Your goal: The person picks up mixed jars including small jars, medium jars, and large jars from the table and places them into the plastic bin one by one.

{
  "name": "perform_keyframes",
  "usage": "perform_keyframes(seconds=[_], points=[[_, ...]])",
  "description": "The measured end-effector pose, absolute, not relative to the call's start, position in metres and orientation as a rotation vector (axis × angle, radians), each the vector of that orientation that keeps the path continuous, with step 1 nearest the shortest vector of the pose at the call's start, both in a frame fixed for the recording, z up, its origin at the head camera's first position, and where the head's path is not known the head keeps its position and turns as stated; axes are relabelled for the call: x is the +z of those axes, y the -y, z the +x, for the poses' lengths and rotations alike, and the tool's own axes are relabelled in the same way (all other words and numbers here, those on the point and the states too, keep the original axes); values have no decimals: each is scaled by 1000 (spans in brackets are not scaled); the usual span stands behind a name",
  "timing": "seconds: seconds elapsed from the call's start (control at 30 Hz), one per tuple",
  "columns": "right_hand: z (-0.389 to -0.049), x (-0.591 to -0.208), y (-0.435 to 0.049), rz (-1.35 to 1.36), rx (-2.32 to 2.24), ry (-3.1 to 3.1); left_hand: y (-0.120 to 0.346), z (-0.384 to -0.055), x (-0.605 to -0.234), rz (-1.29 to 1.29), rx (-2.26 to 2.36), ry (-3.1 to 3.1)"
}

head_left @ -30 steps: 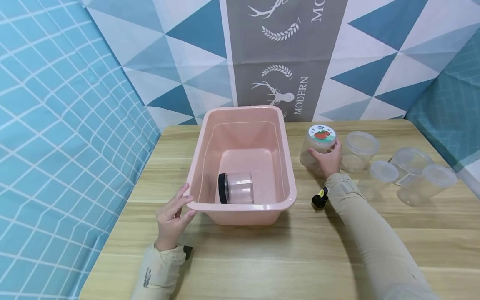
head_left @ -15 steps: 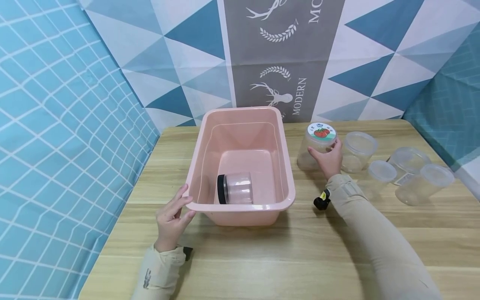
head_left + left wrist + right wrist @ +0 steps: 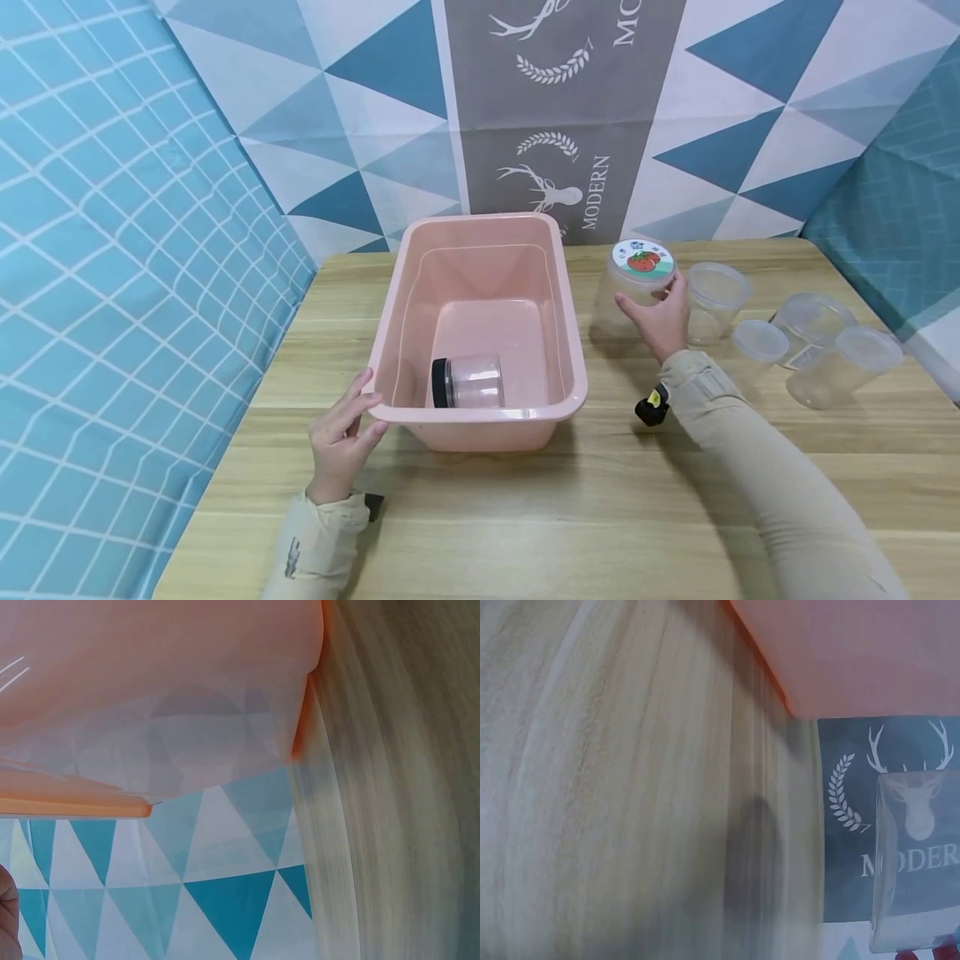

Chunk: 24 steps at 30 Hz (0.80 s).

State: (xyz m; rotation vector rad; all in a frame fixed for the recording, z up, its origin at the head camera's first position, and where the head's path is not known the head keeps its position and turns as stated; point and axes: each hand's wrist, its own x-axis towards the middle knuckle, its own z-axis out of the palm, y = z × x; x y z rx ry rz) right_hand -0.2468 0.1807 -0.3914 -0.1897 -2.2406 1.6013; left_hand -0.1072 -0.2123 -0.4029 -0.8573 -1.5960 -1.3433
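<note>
My right hand [image 3: 658, 315] grips a clear plastic jar [image 3: 618, 304] whose lid [image 3: 642, 260] carries a tomato picture. In the right wrist view the jar [image 3: 919, 862] hangs clear of the tabletop, its shadow falling on the wood. At the front left corner of a pink tub [image 3: 480, 414], my left hand [image 3: 341, 442] holds the rim between thumb and fingers. Inside the tub, a clear jar with a black lid [image 3: 471, 382] lies on its side near the front wall. Only a sliver of the left hand [image 3: 7, 915] shows in the left wrist view.
Several clear lidded jars stand to the right of my right hand: one jar [image 3: 716, 304] just beside it, a small jar [image 3: 757, 346], a wide jar [image 3: 813, 325] and a tall jar [image 3: 843, 367]. Patterned cloth [image 3: 405, 108] rises behind the wooden table [image 3: 525, 525].
The tomato-lid jar has risen slightly in my right hand, and the right wrist has shifted a little to the right. My left hand stays at the tub's corner.
</note>
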Motion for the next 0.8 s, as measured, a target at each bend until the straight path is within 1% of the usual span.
perform_keyframes(seconds=[0.33, 0.47, 0.67, 0.8], points=[[-238, -369, -173, -96, 1574, 2275, 217, -104, -404, -882, -1358, 1609], [-233, -355, -174, -40, 1517, 2311, 217, -106, -404, -922, -1392, 1607], [-230, -333, -176, 122, 1449, 2369, 215, -108, -403, -917, -1368, 1597], [-231, -317, -178, 150, 1461, 2383, 216, -108, -402, -904, -1344, 1597]])
